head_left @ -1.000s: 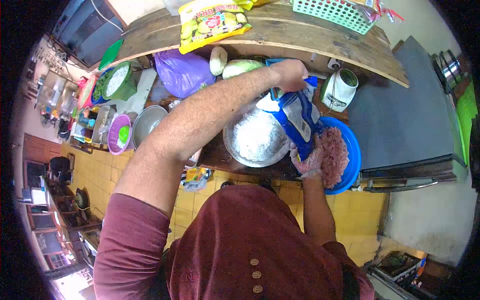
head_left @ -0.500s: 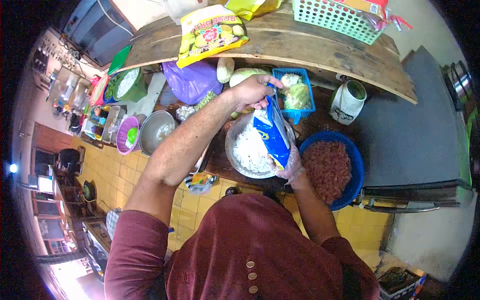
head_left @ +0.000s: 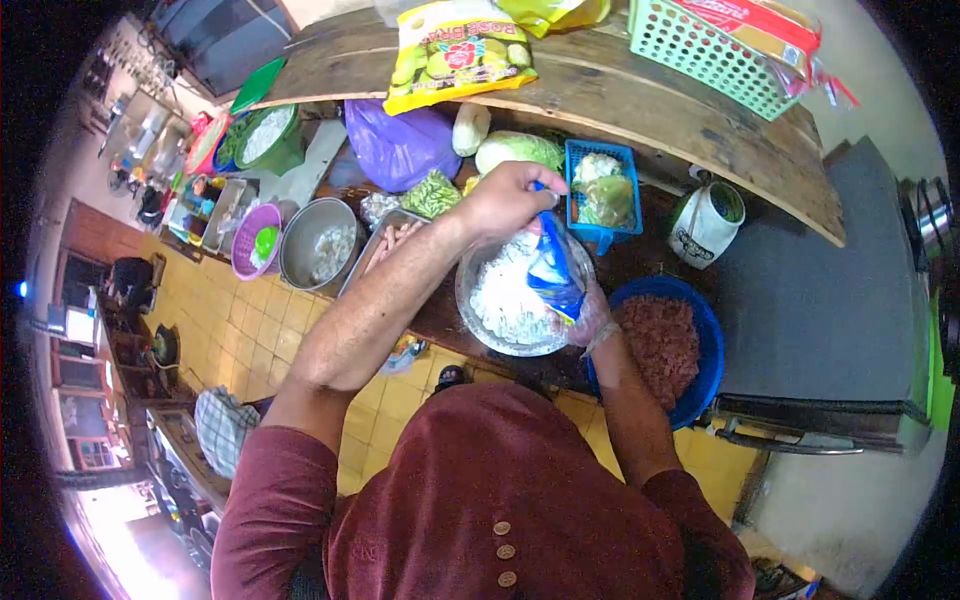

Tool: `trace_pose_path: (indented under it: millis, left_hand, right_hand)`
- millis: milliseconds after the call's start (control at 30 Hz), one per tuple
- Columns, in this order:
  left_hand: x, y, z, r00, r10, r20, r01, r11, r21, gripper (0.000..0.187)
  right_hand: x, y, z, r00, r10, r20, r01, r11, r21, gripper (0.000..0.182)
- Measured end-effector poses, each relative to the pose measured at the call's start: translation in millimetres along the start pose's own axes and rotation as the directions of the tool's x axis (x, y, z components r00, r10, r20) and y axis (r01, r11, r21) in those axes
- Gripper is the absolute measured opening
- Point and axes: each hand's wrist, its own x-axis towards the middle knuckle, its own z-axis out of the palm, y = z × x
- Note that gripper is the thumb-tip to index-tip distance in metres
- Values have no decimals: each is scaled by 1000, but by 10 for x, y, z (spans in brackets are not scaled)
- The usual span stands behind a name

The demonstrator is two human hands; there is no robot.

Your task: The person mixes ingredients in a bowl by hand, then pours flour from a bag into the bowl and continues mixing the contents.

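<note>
A blue plastic packet (head_left: 555,270) hangs tilted over a round metal bowl (head_left: 468,325) holding white powder (head_left: 508,295). Its upper end is pinched in my left hand (head_left: 510,203), fingers closed. My right hand (head_left: 592,315) grips the lower end beside the bowl's right rim and looks covered by a thin clear glove. Part of the bowl is hidden behind the packet and hands. To the right, close to my right wrist, stands a blue basin (head_left: 712,355) of reddish ground meat (head_left: 658,345).
Behind the bowl are a blue basket (head_left: 632,205) of vegetables, a cabbage (head_left: 520,152) and a purple bag (head_left: 395,145). A metal pot (head_left: 290,262) stands left. Overhead, a wooden shelf (head_left: 600,90) carries a yellow packet (head_left: 462,58) and a green basket (head_left: 690,50).
The blue packet now looks narrower and more crumpled, showing less of its printed face. Both hands still hold it over the bowl. The camera view has shifted slightly.
</note>
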Motion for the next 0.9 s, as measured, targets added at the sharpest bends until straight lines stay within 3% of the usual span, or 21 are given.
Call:
trace_pose_path:
  millis: [33, 100, 133, 200, 267, 333, 467, 533, 600, 700, 800, 900]
  left_hand:
    - [-6, 75, 27, 1000, -2, -22, 4, 998, 56, 19]
    - [120, -17, 55, 995, -68, -67, 62, 995, -83, 20]
    - [153, 3, 23, 988, -125, -85, 113, 984, -135, 20]
    - [215, -83, -50, 977, -135, -165, 110, 982, -153, 20]
    - [102, -98, -23, 991, -65, -120, 59, 997, -59, 19]
    - [100, -139, -48, 986, -74, -151, 58, 992, -110, 17]
    - [103, -122, -97, 989, -51, -137, 37, 994, -106, 17]
    - [237, -247, -122, 976, -24, -215, -37, 960, -276, 18]
    - [178, -128, -93, 970, -28, -241, -40, 962, -270, 20]
    - [272, -136, -49, 950, -20, -311, -140, 865, -482, 19]
    - [276, -104, 62, 934, -12, -357, -164, 874, -457, 19]
    - [225, -229, 69, 933, -25, -359, -134, 902, -411, 19]
  right_hand:
    - [-14, -33, -24, 985, 160, 70, -171, 960, 220, 54]
    - [-52, -124, -110, 869, 406, 282, -492, 664, 562, 47]
    - [-5, -192, -165, 864, 416, 283, -502, 670, 547, 47]
    - [37, -209, -271, 731, 570, 376, -678, 546, 491, 46]
    - [75, -240, -316, 791, 540, 288, -608, 642, 467, 43]
    - [36, -221, -326, 833, 540, 122, -529, 710, 465, 44]
    - [64, -237, -242, 844, 514, 155, -525, 733, 433, 44]
    - [200, -122, -332, 856, 506, 106, -513, 807, 293, 46]
    - [196, -213, -231, 869, 492, 52, -481, 815, 324, 48]
    - [179, -249, -172, 865, 472, 168, -499, 783, 371, 48]
    - [204, -271, -137, 874, 482, -63, -452, 854, 257, 43]
    - [164, -218, -98, 901, 422, -96, -402, 899, 175, 40]
